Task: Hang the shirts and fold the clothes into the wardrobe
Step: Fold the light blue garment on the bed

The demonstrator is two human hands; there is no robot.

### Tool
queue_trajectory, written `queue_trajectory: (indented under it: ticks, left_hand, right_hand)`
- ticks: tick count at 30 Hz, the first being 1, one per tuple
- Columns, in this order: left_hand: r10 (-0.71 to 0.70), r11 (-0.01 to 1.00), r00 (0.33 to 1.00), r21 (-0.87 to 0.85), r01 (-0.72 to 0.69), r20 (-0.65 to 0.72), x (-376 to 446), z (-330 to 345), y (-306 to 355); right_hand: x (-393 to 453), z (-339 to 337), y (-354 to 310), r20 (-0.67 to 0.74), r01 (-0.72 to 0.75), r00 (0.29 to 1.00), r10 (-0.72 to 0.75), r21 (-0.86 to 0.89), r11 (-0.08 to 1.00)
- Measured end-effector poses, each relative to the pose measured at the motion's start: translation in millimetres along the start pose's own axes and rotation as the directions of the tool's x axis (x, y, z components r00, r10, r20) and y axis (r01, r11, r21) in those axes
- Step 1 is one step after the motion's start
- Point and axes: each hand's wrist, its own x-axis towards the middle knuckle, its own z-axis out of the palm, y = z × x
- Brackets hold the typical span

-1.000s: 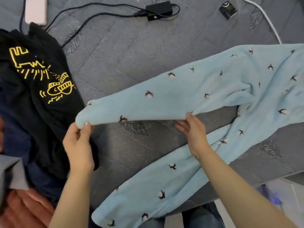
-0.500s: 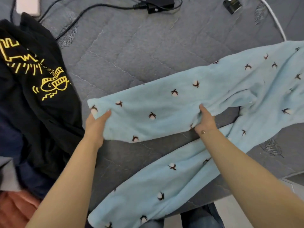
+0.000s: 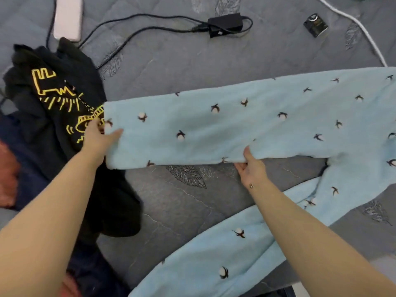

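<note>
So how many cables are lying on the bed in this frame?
2. A black cable runs along the top from the power adapter toward the black shirt; a white cable curves down the top right corner. More may be hidden under the clothes.

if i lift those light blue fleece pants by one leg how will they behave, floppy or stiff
Probably floppy: the pants sag between the left hand and right hand, and the free leg lies slack, trailing off the bed. Likely light for their size, since pinches hold the leg up. The fuzzy surface should grip, not slip.
</note>
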Motion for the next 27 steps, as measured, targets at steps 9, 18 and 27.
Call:
queue_trajectory:
  ticks: [9,18,27]
  left_hand:
    - [0.345,0.807,0.936,0.533,-0.254,-0.075,-56.5,63.8,27.4]
    - [0.472,0.694,0.776,0.367,-0.619,0.418,-153.5,246.3,123.9]
    - [0.405,0.686,0.78,0.406,-0.604,0.476,-198.8,462.2,233.2]
  right_hand:
    - [-3.1,-34.1,-9.4,0.1,0.028,0.995,-0.013,-0.147,0.989]
    - [4.9,-128.6,-119.2,0.196,0.457,0.886,-0.419,-0.516,0.724]
    - [121.8,-237.9,-316.2,0.474,0.589,0.791,-0.386,-0.76,0.273]
